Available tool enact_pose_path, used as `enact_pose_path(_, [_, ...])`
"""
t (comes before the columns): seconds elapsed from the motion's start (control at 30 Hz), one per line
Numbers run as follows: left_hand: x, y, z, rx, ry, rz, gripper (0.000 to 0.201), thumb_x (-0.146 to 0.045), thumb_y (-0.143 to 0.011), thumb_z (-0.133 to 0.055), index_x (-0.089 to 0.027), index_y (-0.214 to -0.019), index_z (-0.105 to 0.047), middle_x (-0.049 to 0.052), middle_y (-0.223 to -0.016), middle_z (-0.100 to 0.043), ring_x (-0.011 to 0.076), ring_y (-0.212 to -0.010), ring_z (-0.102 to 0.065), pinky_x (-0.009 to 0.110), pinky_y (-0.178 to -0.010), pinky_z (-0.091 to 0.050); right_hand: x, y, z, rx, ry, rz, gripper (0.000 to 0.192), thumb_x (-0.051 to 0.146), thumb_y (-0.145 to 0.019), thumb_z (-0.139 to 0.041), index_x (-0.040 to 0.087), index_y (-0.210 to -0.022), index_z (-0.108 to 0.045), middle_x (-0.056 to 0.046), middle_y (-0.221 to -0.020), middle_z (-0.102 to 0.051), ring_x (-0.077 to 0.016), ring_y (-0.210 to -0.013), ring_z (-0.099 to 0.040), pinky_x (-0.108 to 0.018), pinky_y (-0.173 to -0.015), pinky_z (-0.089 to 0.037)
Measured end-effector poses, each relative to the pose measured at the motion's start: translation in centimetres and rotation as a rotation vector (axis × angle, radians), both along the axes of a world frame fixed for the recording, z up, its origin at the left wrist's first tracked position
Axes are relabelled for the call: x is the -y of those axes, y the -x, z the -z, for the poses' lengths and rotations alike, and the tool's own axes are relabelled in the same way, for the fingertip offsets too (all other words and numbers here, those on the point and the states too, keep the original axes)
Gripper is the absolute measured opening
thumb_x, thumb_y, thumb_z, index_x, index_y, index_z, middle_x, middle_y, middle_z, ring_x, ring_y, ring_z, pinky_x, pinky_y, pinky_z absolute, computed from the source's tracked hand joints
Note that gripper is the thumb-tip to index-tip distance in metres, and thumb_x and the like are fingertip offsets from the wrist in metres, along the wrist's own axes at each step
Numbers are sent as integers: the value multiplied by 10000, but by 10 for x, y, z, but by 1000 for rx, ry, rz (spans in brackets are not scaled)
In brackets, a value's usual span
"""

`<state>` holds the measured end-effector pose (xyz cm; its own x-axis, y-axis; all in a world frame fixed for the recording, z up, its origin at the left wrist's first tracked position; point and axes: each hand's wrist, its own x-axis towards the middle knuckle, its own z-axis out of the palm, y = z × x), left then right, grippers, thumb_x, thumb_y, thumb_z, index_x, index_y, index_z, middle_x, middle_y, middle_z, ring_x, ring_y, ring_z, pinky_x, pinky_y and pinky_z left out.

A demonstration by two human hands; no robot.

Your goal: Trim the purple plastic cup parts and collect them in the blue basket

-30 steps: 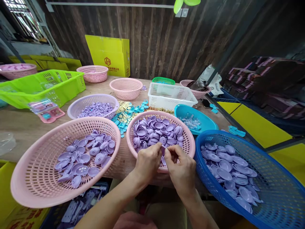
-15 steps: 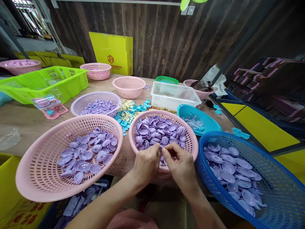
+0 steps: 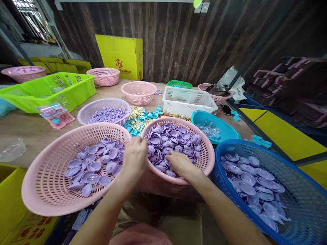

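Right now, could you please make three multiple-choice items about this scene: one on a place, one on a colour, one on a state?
1. Where is the right hand?
A. in the middle pink basket
B. in the white crate
C. on the yellow box

2. What colour is the basket at far right?
A. green
B. blue
C. pink

3. How is the left hand?
A. flat on the bare table
B. gripping the green crate
C. over the edge of the large pink basket

Answers: 1 A, its fingers lie among the purple pieces. 2 B, its mesh wall is blue. 3 C, it hovers by that rim.
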<state>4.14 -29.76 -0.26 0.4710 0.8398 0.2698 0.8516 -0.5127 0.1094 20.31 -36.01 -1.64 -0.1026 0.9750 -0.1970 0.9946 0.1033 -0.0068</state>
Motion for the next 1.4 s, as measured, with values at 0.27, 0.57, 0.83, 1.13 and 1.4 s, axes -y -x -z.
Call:
enact_pose_path(0.27, [-4, -65, 16, -224, 358, 131, 258, -118, -803, -420, -103, -912, -654, 164, -856, -655, 254, -831, -629, 334, -676, -497, 10, -18, 0, -176, -150, 113, 169, 120, -792, -436, 167, -731, -587, -52, -853, -566, -144, -672, -546, -242, -560, -348])
enact_pose_path(0.57, [-10, -68, 13, -224, 408, 55, 254, -116, -750, -497, -77, -949, -650, 200, -900, -649, 284, -890, -617, 353, -713, -497, 59, -37, -7, -760, -397, 311, 184, 310, -838, -425, 185, -709, -464, 16, -649, -465, -113, -592, -442, -217, -546, -350])
enact_pose_path(0.83, [-15, -74, 19, -192, 468, 283, 167, -165, -682, -576, -123, -816, -668, 115, -770, -653, 215, -746, -613, 249, -595, -435, 77, -35, -10, -913, -465, 404, 229, 387, -818, -476, 177, -806, -566, 0, -694, -542, -119, -604, -494, -210, -540, -387])
enact_pose_path(1.13, [-14, -69, 17, 143, 593, 849, 102, -175, -694, -626, -122, -618, -585, -21, -610, -515, 82, -587, -451, 187, -535, -291, 76, -34, 7, -728, -559, 221, 149, 224, -821, -476, 191, -797, -619, -36, -851, -604, -150, -793, -566, -239, -697, -434])
enact_pose_path(1.4, [12, -59, 2, 308, 445, 936, 113, -145, -832, -435, -149, -805, -544, 8, -766, -535, 90, -655, -470, 183, -593, -335, 80, -37, 4, -665, -602, 354, 216, 259, -846, -422, 189, -1013, -539, -55, -913, -616, -171, -818, -573, -286, -740, -444])
